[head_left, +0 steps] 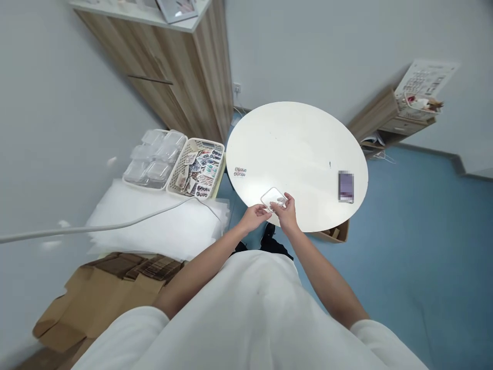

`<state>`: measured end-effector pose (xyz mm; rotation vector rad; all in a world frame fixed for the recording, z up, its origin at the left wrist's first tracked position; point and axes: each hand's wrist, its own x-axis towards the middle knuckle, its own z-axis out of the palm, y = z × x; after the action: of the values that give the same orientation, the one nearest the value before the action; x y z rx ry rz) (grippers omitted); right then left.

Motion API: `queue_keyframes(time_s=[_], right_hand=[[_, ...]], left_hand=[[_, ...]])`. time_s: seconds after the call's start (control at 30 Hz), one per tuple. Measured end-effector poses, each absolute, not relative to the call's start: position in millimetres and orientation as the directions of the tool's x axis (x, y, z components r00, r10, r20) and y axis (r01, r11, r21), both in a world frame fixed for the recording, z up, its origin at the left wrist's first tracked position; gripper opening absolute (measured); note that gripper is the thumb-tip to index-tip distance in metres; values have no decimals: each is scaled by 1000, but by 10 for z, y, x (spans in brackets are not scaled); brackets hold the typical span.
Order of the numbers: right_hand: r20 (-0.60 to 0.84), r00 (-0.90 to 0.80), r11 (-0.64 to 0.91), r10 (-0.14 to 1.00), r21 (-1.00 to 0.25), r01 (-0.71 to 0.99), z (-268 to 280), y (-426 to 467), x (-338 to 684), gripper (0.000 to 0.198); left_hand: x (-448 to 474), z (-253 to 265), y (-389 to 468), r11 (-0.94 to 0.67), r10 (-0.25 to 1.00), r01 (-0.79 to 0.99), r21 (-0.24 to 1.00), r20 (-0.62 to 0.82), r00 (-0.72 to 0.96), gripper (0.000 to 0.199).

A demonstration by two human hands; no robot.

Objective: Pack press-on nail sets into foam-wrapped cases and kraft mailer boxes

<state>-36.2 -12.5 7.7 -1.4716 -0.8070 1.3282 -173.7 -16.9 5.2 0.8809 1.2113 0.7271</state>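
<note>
A small clear plastic box (272, 195) with rounded corners is held over the front edge of the round white table (296, 139). My right hand (288, 213) grips it from the right, thumb across its near part and fingers along the side. Small greyish pieces show by that thumb, too small to name. At the near left corner, my left hand (254, 218) has its fingers closed against the box edge. Left of the box, a set of small dark and reddish oval pieces (240, 172) lies on the table.
A purple-screened phone (346, 186) lies at the table's right. Left of the table stand a basket of small patterned packs (195, 167) and one of clear boxes (154, 156), beside white foam sheets (154, 218). Flattened cardboard (103, 303) and a cable (115, 226) are nearer me.
</note>
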Motion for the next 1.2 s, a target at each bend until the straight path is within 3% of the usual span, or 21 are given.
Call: queue_keyframes(time_s=[0.13, 0.4, 0.67, 0.97, 1.1, 1.2], right_hand=[[-442, 227, -410, 868, -895, -174, 91, -71, 149, 73], [-446, 30, -441, 895, -892, -96, 163, 269, 814, 52], [-451, -135, -460, 882, -887, -46, 27, 577, 1053, 38], [-578, 42, -553, 815, -797, -245, -51, 541, 1043, 49], [-587, 103, -549, 803, -796, -253, 11, 433, 928, 47], [-556, 199, -509, 807, -826, -244, 45, 403, 859, 46]], left_hand=[[-1540, 120, 49, 476, 851, 122, 871, -491, 188, 52], [-1137, 127, 599, 375, 849, 333, 865, -464, 250, 48], [-796, 83, 768, 510, 765, 179, 841, -539, 351, 32], [-811, -8, 814, 698, 671, -7, 716, -650, 358, 35], [-901, -43, 873, 659, 681, 51, 751, -624, 383, 37], [-975, -64, 908, 512, 736, 179, 840, -536, 414, 48]])
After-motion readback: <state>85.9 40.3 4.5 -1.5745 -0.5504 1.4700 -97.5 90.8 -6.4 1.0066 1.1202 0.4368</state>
